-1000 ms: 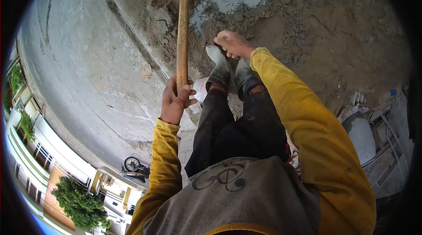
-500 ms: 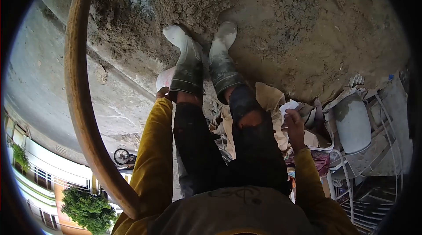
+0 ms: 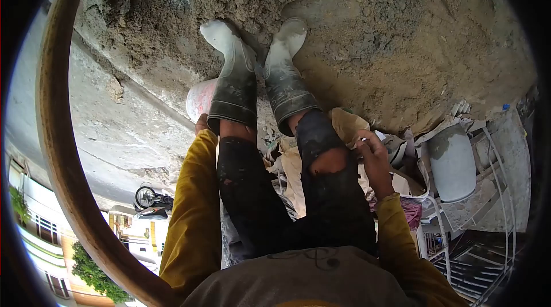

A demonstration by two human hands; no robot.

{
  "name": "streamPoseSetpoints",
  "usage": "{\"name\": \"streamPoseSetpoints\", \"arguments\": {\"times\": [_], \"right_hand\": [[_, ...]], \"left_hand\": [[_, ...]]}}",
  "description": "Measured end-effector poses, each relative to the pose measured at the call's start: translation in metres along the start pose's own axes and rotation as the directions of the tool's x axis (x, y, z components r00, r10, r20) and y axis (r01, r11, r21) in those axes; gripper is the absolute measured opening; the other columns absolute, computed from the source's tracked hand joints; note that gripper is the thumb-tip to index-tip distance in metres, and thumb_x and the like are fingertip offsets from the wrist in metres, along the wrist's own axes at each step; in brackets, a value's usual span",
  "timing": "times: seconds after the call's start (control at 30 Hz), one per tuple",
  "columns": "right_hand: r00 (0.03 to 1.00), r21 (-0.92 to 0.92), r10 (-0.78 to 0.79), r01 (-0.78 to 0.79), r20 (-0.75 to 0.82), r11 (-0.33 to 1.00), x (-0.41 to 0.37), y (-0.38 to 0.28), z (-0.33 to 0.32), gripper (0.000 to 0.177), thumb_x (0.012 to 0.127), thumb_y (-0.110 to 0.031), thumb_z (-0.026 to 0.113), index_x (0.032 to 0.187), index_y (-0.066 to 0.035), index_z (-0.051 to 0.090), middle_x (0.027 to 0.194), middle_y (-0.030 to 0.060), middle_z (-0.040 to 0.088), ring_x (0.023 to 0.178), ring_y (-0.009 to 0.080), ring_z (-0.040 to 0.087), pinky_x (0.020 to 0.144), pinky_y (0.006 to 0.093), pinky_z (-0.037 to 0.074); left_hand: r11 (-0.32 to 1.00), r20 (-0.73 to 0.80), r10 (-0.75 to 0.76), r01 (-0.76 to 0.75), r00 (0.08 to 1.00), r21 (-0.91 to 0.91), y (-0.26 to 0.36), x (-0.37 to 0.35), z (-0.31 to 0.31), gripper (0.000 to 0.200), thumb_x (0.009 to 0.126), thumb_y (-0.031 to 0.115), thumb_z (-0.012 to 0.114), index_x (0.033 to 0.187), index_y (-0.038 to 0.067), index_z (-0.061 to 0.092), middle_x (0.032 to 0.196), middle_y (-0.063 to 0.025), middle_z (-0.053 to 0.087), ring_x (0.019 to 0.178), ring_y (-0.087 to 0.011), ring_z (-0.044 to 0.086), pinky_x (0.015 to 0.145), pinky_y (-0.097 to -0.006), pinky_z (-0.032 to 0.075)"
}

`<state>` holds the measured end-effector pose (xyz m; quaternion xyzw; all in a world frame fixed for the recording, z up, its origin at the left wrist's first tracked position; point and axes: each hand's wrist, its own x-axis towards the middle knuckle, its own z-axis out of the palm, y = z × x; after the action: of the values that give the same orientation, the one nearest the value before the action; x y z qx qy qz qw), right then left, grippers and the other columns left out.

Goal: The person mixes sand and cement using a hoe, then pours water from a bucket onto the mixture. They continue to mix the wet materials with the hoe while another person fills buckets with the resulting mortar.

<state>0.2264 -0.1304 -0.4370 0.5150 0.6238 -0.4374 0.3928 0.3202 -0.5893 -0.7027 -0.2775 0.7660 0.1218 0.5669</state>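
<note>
My left hand is at the near rim of a whitish bucket with reddish marks, beside my left boot. The fingers look closed on the rim, though part of the hand is hidden. My right hand hangs beside my right knee, fingers loosely bent and apart, with nothing visible in them. Just beyond its fingertips is crumpled brown paper. Both my rubber boots stand at the edge of wet, grey-brown mortar or mud. A long wooden pole, bowed by the lens, passes by my left shoulder.
On the right are a grey plastic container, a white metal frame and torn sacks and scraps. Damp sand-like material spreads ahead. Concrete paving runs along the left, with a parked motorcycle further off.
My right hand has moved inward, closer to my knee and the brown paper. The pole has shifted left in view. My left hand stays at the bucket's rim.
</note>
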Motion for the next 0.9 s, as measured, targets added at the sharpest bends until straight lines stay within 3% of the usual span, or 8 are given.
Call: {"name": "streamPoseSetpoints", "arguments": {"times": [0.07, 0.13, 0.17, 0.3, 0.33, 0.43, 0.63, 0.9], "right_hand": [[0.999, 0.062, 0.046, -0.047, 0.021, 0.997, -0.006, 0.0, -0.006, 0.029, 0.093, -0.016, 0.056, 0.118, -0.002, 0.056, 0.083, 0.0012, 0.058, 0.069, 0.0078, 0.056, 0.06, 0.0233, 0.048], [0.999, 0.104, 0.021, -0.024, 0.031, 0.994, -0.012, -0.001, -0.011, 0.029, 0.093, -0.017, 0.057, 0.118, -0.002, 0.056, 0.081, 0.0012, 0.057, 0.066, 0.0079, 0.056, 0.056, 0.0225, 0.048], [0.999, 0.109, 0.009, -0.012, 0.031, 0.994, -0.013, -0.004, -0.014, 0.029, 0.093, -0.017, 0.057, 0.117, -0.001, 0.056, 0.081, 0.0015, 0.057, 0.065, 0.0077, 0.056, 0.055, 0.0222, 0.047], [0.995, 0.236, -0.043, 0.022, 0.085, 0.972, -0.019, -0.023, -0.014, 0.028, 0.093, -0.016, 0.056, 0.117, -0.003, 0.056, 0.077, 0.0, 0.054, 0.063, 0.0076, 0.056, 0.054, 0.0218, 0.047], [0.996, 0.242, -0.063, 0.046, 0.064, 0.969, -0.02, -0.027, -0.01, 0.028, 0.093, -0.016, 0.055, 0.117, -0.004, 0.056, 0.075, -0.0007, 0.052, 0.062, 0.0078, 0.055, 0.054, 0.022, 0.047], [0.975, 0.298, -0.197, 0.16, 0.099, 0.941, -0.035, -0.047, -0.001, 0.027, 0.094, -0.017, 0.056, 0.117, -0.004, 0.056, 0.078, 0.0009, 0.054, 0.062, 0.0078, 0.055, 0.055, 0.0222, 0.047], [0.919, 0.37, -0.388, 0.337, 0.07, 0.866, -0.041, -0.06, 0.015, 0.031, 0.09, -0.017, 0.06, 0.115, 0.002, 0.055, 0.071, 0.0027, 0.057, 0.057, 0.0092, 0.056, 0.053, 0.0259, 0.046], [0.837, 0.123, -0.393, 0.467, -0.381, 0.876, -0.032, -0.026, -0.081, 0.053, 0.083, -0.027, 0.071, 0.126, -0.005, 0.051, 0.083, 0.011, 0.06, 0.068, 0.022, 0.061, 0.067, 0.0346, 0.05]], "left_hand": [[0.993, -0.233, 0.014, -0.04, 0.972, -0.11, -0.021, -0.056, -0.02, 0.018, 0.077, 0.018, 0.061, 0.086, 0.003, 0.06, 0.08, -0.0224, 0.064, 0.077, -0.0392, 0.063, 0.068, -0.0447, 0.049], [0.873, -0.223, 0.083, -0.178, 0.971, -0.453, -0.102, -0.071, -0.019, 0.009, 0.075, 0.01, 0.061, 0.081, 0.006, 0.057, 0.071, -0.0097, 0.06, 0.065, -0.0217, 0.059, 0.06, -0.0379, 0.048], [0.927, -0.244, 0.037, -0.124, 0.969, -0.355, -0.128, -0.082, -0.034, 0.01, 0.075, 0.009, 0.064, 0.08, 0.011, 0.055, 0.071, -0.0019, 0.056, 0.065, -0.0129, 0.055, 0.056, -0.0322, 0.048], [0.627, -0.038, -0.089, 0.027, 0.995, -0.779, -0.154, -0.154, -0.123, 0.019, 0.082, 0.005, 0.062, 0.091, 0.017, 0.051, 0.079, 0.0001, 0.057, 0.065, -0.0115, 0.055, 0.059, -0.0318, 0.051], [0.461, -0.068, -0.107, -0.011, 0.992, -0.887, -0.129, -0.185, -0.151, 0.02, 0.083, 0.003, 0.06, 0.093, 0.017, 0.05, 0.082, 0.0001, 0.058, 0.068, -0.0117, 0.057, 0.06, -0.0315, 0.051], [0.511, -0.121, -0.118, -0.044, 0.986, -0.858, -0.092, -0.228, -0.205, 0.023, 0.083, 0.008, 0.058, 0.103, 0.017, 0.051, 0.087, -0.0024, 0.061, 0.073, -0.0142, 0.061, 0.055, -0.028, 0.051], [0.439, -0.376, 0.529, -0.624, 0.761, -0.646, 0.045, -0.239, -0.228, 0.012, 0.084, 0.006, 0.05, 0.097, 0.007, 0.052, 0.095, -0.003, 0.056, 0.082, -0.011, 0.052, 0.073, -0.0272, 0.048], [0.438, -0.174, 0.743, -0.667, 0.646, -0.603, 0.299, -0.292, -0.158, 0.009, 0.077, -0.001, 0.049, 0.077, 0.007, 0.045, 0.071, 0.0026, 0.041, 0.065, -0.0064, 0.036, 0.056, -0.0242, 0.034]]}}
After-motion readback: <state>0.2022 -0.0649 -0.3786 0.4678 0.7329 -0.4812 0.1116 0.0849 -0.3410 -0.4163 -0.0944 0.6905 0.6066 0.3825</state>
